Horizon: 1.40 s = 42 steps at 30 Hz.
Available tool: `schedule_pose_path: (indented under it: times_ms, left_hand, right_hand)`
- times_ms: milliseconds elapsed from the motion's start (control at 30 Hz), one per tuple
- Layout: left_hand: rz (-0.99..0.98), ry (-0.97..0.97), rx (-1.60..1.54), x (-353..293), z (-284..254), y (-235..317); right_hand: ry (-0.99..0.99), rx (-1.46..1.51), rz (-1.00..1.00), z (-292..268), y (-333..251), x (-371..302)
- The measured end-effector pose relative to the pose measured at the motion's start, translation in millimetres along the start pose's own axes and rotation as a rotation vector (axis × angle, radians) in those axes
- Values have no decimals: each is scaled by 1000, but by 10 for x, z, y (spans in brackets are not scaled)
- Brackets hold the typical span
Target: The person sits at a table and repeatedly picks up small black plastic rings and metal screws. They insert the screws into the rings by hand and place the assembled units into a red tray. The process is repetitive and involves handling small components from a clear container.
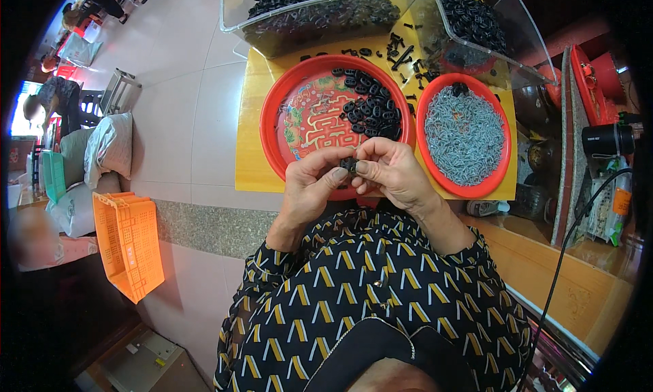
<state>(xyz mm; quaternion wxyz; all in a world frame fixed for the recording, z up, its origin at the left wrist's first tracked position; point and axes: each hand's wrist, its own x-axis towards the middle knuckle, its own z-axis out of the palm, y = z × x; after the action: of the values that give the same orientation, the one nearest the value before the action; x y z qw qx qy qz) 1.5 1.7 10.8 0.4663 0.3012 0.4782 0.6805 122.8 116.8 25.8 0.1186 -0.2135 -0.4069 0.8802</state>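
Observation:
My left hand [311, 188] and my right hand [396, 174] meet over the near edge of a red round tray [271, 144]. Thumbs and fingers of both pinch one small black plastic part [349, 165]; its details are mostly covered. Inside the tray, a pile of black oval plastic pieces [371, 106] lies along the right side over a printed pattern. Right of it stands a smaller red tray [505, 162] full of small silvery screws [464, 137], with a black piece [460, 89] on top at its far end.
Behind the trays are two clear plastic bins [320, 14] [469, 25] of black parts. Loose black pieces [401, 57] lie on the yellow table top [248, 167]. An orange crate [129, 246] stands on the floor at left. A black cable [554, 269] hangs at right. People are in the far left background.

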Motion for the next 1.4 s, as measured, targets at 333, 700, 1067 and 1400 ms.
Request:
schedule_pose_path:
  times_ms: [333,700,1067,1400]
  left_hand:
    - [84,12,121,-7,51,6]
    - [67,32,73,29,78,-10]
    - [61,47,83,-23,-1,-51]
    - [142,114,237,-73,-120,107]
  right_hand:
    - [-21,58,-41,0,74,31]
    - [-26,69,-71,-24,99,86]
    - [32,27,41,5,-27,-39]
    - [113,-349,-1,106,-278,-14]
